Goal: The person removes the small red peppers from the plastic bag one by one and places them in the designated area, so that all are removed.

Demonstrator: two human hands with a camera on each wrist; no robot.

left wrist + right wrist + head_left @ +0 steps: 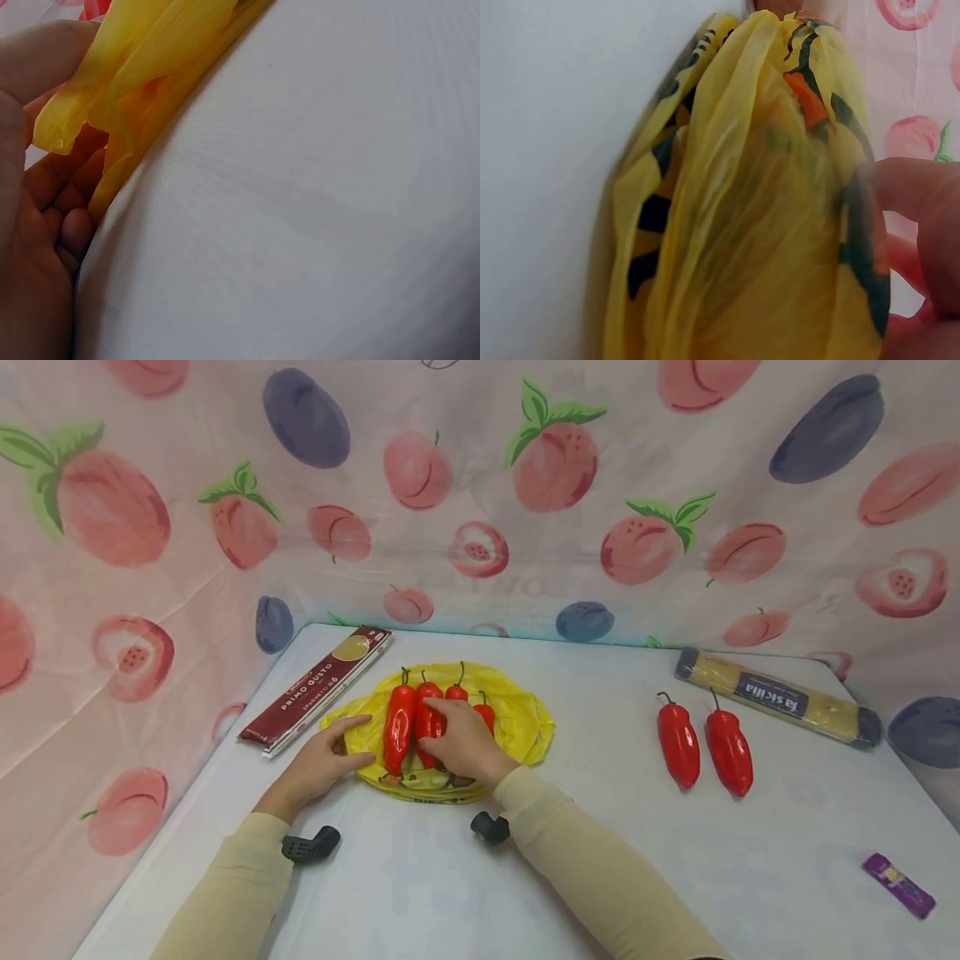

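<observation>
Bag (525,714), peppers (678,746), packets (315,691) on table (390,885)

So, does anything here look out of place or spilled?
Nothing looks spilled; two red peppers lie off to the right, mildly odd because the other peppers are grouped at the yellow bag.

Backdrop (660,460): pale pink sheeting with fruit print (558,468), lightly creased; stands behind tabletop and along both sides.
Tabletop (405,893): white, flat.
Back seam (465,634): faint bluish tint.
Light: soft, even.
</observation>
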